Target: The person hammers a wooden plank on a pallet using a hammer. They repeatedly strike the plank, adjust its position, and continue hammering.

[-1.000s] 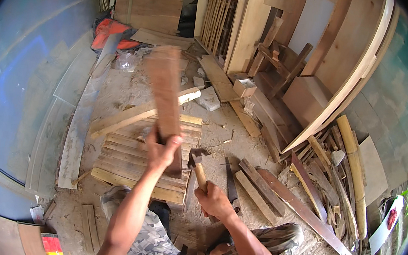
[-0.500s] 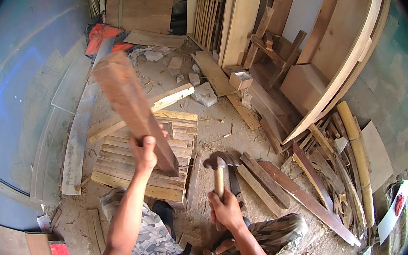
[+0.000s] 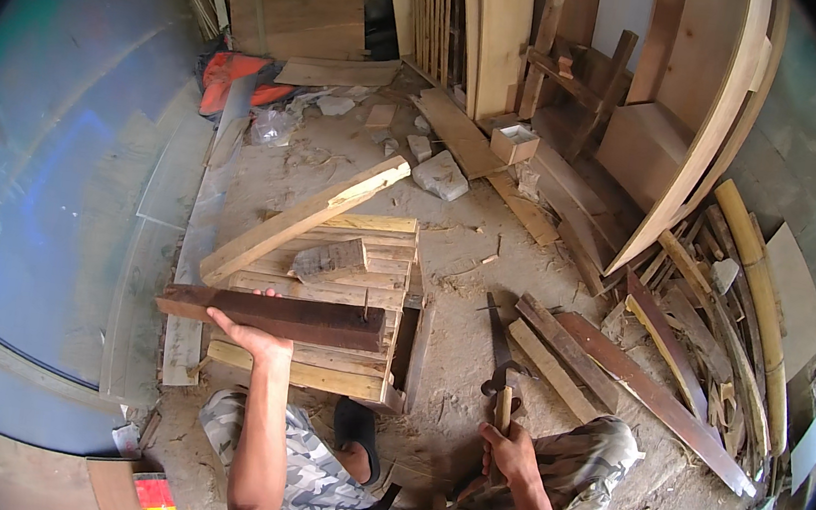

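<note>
My left hand (image 3: 258, 335) is closed around a dark brown wooden beam (image 3: 335, 323), which lies roughly level from left to right above a slatted wooden crate (image 3: 299, 374). From the beam's top, near its right end, a thin nail (image 3: 366, 303) sticks up. My right hand (image 3: 513, 452) grips the wooden handle of a claw hammer (image 3: 503, 407), held low by my right knee and apart from the beam. Behind the beam, a short rough wood block (image 3: 330, 260) rests on the slats. A long pale timber (image 3: 312, 216) lies slanted across the crate's far left corner.
A handsaw (image 3: 496, 328) and two short timbers (image 3: 570, 352) lie on the floor to the right. Beyond them is a scrap wood pile (image 3: 690, 338). Farther off sit a stone chunk (image 3: 441, 176) and a small open box (image 3: 514, 144). A blue-grey wall (image 3: 54, 184) borders the left.
The dark beam has swung down from a steep tilt to nearly level, so its nail now points up. The hammer has dropped lower and turned. The view has shifted slightly.
</note>
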A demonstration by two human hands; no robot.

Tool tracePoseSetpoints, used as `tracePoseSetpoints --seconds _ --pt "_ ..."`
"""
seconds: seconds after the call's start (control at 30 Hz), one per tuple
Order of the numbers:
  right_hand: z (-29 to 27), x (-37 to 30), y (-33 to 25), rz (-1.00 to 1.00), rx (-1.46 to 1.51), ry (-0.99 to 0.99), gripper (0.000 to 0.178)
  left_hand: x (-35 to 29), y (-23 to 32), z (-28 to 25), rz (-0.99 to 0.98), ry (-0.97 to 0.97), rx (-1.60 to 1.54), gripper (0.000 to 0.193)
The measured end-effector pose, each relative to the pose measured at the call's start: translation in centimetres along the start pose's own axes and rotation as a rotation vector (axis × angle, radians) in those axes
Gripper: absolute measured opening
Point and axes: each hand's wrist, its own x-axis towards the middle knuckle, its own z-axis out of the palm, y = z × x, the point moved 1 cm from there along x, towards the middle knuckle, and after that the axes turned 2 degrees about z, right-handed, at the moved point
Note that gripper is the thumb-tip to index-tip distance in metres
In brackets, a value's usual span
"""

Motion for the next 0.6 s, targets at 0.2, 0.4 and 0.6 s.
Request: tracePoseSetpoints --seconds 0.2,0.4,0.6 --pt "0.9 0.1 -0.7 -0.081 0.032 -0.070 0.025 -3.3 -0.1 -1.4 -0.004 0.093 0.153 0.064" --pt "1.4 0.0 -0.4 -0.079 0.049 -0.126 0.027 -5.5 -0.4 -3.1 0.001 0.159 0.208 0.061" --pt "1.1 0.5 -0.2 -0.008 0.088 -0.159 0.024 -6.3 -1.0 -3.5 -0.004 0.212 0.273 0.062"
